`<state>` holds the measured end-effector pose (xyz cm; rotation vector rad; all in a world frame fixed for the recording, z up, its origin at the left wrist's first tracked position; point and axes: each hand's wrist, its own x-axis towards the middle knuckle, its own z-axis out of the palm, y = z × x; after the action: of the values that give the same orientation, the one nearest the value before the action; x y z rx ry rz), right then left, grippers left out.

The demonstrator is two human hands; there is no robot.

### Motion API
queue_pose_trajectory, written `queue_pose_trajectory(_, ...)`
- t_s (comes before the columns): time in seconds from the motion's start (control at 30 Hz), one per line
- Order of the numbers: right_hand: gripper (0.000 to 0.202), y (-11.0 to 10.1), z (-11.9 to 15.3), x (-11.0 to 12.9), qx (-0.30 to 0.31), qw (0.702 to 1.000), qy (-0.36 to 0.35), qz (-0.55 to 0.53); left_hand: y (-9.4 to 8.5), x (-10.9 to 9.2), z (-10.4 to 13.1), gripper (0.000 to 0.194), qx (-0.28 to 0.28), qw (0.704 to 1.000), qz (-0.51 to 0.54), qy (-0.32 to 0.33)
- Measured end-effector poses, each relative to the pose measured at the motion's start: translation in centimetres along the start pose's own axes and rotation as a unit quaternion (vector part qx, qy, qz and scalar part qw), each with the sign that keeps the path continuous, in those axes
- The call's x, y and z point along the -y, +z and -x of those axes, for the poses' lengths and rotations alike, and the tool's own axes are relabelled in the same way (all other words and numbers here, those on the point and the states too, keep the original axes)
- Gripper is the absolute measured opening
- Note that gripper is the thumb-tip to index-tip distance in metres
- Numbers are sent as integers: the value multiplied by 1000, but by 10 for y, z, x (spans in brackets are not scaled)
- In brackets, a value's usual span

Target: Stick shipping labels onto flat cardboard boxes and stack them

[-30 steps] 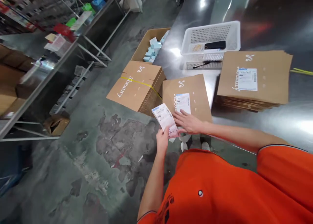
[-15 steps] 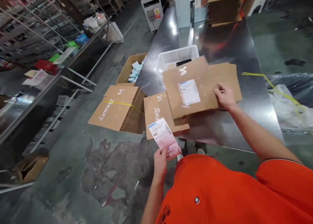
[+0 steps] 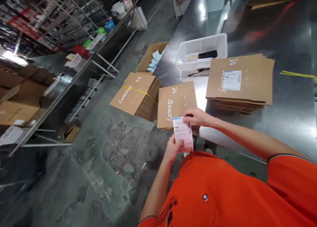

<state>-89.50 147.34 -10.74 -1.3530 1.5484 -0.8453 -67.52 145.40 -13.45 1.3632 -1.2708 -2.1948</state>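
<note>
My left hand (image 3: 173, 148) pinches the lower end of a shipping label (image 3: 182, 132), thumb on its printed face; whether it is one sheet or several I cannot tell. At the label's upper right edge, the fingers of my right hand (image 3: 196, 117) are closed on it. Just beyond lies a flat brown carton (image 3: 173, 103) with white lettering, at the table's near left corner. To the right is a stack of flattened cartons (image 3: 250, 78); the top one bears a white label (image 3: 232, 80).
A white perforated basket (image 3: 201, 43) on the metal table (image 3: 292, 121) holds a black object (image 3: 207, 54). Beside the table on the left are a strapped carton bundle (image 3: 138, 94) and an open box (image 3: 146, 56) of pale blue items. A shelf bench (image 3: 84, 75) runs along the left.
My right hand has let go of the labelled carton, which now lies on the right stack, and has come to the label in my left hand. The view has shifted.
</note>
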Motion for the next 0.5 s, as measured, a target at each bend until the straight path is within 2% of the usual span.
queue_pose_trajectory(0.07, 25, 20, -3, -1, -11, 1000, -9, -19, -6, -9, -4, 63, -19, 997, 50, 48)
queue_pose_trajectory(0.1, 25, 28, -3, -3, -16, 999, -21, -19, -8, -14, -7, 57, -43, 995, 62, 64)
queue_pose_trajectory(0.2, 25, 44, -8, -14, -31, 998, -56, 18, -12, -24, -27, 31, -126, 989, 37, 66)
queue_pose_trajectory(0.27, 24, 50, -18, -23, -33, 996, -68, 46, -14, -20, -41, 35, -152, 986, 18, 58)
queue_pose_trajectory(0.33, 25, 48, -36, -34, -47, 994, -59, 80, -19, -9, -51, 43, -153, 987, 8, 43)
queue_pose_trajectory(0.4, 24, 39, -59, -47, -94, 984, -27, 150, -26, 8, -53, 43, -130, 991, -4, 8)
queue_pose_trajectory(0.5, 24, 17, -93, -65, -133, 942, 38, 307, -40, 33, -38, 33, -86, 995, -8, -48)
